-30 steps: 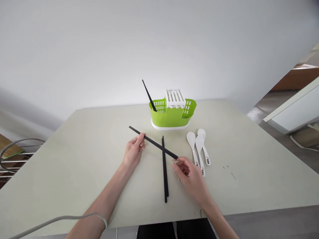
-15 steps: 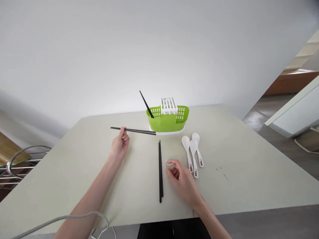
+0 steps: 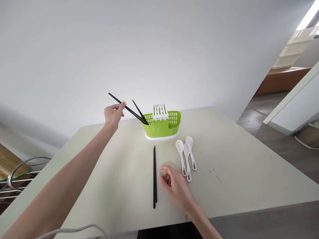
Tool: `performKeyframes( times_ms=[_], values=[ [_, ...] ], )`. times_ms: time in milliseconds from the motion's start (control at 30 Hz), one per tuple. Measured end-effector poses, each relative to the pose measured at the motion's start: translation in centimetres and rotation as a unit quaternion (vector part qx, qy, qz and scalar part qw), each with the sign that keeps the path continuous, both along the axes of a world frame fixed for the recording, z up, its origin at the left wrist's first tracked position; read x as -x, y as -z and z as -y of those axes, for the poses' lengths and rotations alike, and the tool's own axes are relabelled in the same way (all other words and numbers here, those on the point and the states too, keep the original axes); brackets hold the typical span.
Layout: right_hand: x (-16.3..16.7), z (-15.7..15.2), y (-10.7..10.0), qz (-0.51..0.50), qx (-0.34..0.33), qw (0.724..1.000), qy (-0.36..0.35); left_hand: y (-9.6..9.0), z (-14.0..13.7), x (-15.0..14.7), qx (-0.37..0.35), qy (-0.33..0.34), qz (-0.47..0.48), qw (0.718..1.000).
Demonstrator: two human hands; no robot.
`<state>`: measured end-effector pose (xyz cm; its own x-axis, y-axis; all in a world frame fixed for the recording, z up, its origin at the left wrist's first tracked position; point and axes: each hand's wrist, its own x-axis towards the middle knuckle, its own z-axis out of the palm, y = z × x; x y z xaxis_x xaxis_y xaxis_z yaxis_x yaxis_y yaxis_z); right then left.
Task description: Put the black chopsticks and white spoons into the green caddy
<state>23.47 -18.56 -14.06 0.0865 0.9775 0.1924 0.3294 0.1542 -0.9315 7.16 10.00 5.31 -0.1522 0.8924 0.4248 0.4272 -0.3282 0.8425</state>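
Note:
My left hand (image 3: 114, 113) pinches a pair of black chopsticks (image 3: 131, 111), tilted, with their lower ends at the left compartment of the green cutlery basket (image 3: 160, 130). Another set of black chopsticks (image 3: 138, 108) leans inside that same compartment. My right hand (image 3: 174, 184) rests on the table with its fingers curled and a gap between thumb and forefinger; nothing shows in it. Just left of it lies a further pair of black chopsticks (image 3: 154, 177). Three white spoons (image 3: 186, 154) lie on its far right side, partly overlapping.
The basket stands on a white base near the wall, with a white slatted piece (image 3: 160, 112) over its middle. A wire rack (image 3: 15, 179) sits beyond the table's left edge. A grey cable (image 3: 72, 229) crosses the near left corner.
My left hand has lifted its chopsticks from low beside the basket, tipping them so their lower ends reach into the left compartment. My right hand stays by the table chopsticks. The view has shifted slightly.

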Motion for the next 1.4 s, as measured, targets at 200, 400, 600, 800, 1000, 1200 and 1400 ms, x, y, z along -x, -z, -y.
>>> performKeyframes(
  times_ms=[200,400,600,800,1000,1200,1400],
  values=[
    [0.1,-0.2,0.1,0.01,-0.002,1.0,-0.001,1.0,0.0,-1.8,0.058,-0.032,-0.091,0.994],
    [0.2,-0.2,0.2,0.011,0.003,1.0,-0.003,2.5,-0.9,-2.5,0.08,-0.024,-0.161,0.983],
    [0.2,-0.3,0.2,0.024,-0.003,1.0,0.003,3.9,-2.3,-3.0,0.083,-0.006,-0.238,0.968],
    [0.2,-0.3,-0.1,0.036,-0.011,0.999,0.006,4.9,-3.0,-3.2,0.073,-0.008,-0.283,0.956],
    [0.1,-0.2,-0.1,0.038,-0.009,0.999,0.002,5.3,-2.1,-2.5,0.08,0.039,-0.241,0.966],
    [0.0,-0.2,-0.2,0.03,0.012,0.999,-0.005,7.6,2.6,0.1,0.095,0.017,-0.18,0.979],
    [0.0,-0.1,-0.1,0.038,0.015,0.999,-0.009,11.9,11.1,0.1,0.199,0.204,-0.425,0.859]
  ],
)
